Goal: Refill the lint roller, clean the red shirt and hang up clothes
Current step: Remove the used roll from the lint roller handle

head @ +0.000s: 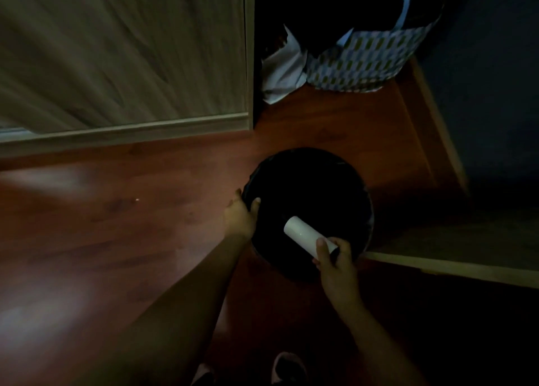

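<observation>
A round black bin [350, 178] lined with a dark bag stands on the reddish wooden floor. My left hand [240, 215] grips its left rim. My right hand [335, 264] holds a white lint roller [304, 234] by its near end, with the white cylinder tilted over the bin's dark opening. The roller's handle is hidden inside my fist. The bin's inside is too dark to see. No red shirt is in view.
A grey-brown wardrobe door [122, 53] fills the upper left. A patterned bag [364, 56] and a white bag [283, 70] sit in a dark gap beside it. A light wooden edge [455, 269] runs at right. My feet [287, 368] are below.
</observation>
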